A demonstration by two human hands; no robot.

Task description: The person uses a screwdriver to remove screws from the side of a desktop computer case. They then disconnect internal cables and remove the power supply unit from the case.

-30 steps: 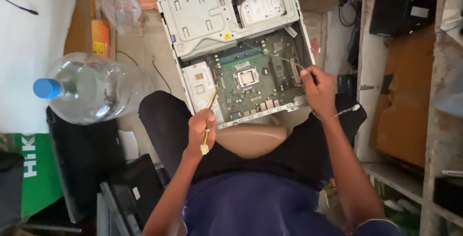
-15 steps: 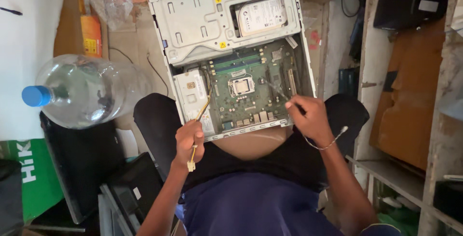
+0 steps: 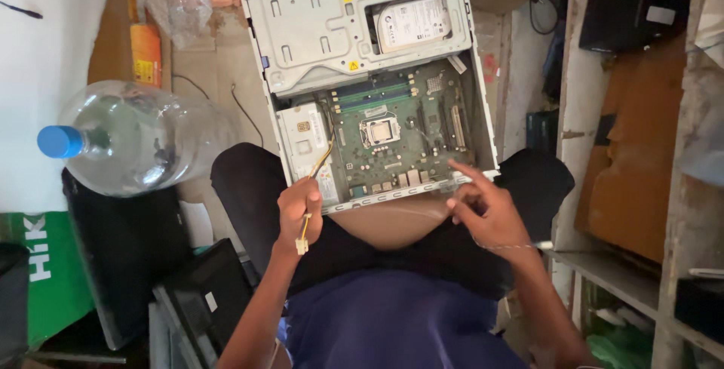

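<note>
Resting across the seated person's lap, an opened desktop computer case (image 3: 302, 29) lies with its side panel off and its pale grey metal frame bare. Inside it, a green motherboard (image 3: 400, 139) fills the lower half, with a square silver processor socket (image 3: 379, 132) near its middle and long memory slots just above. A silver hard drive (image 3: 413, 23) sits in the bay at the top of the case, beside a flat perforated drive cage. A boxy grey power supply (image 3: 303, 139) occupies the lower-left corner.

The left hand (image 3: 299, 207) is curled around a yellow-and-black power cable (image 3: 320, 164) that runs up into the case; its white plug (image 3: 302, 246) hangs below the fist. The right hand (image 3: 486, 214) hovers at the case's near edge, forefinger stretched out toward the board, the other fingers loosely bent, holding nothing.

On the floor to the left lies a large clear water bottle (image 3: 143, 139) with a blue cap (image 3: 60, 141).
</note>
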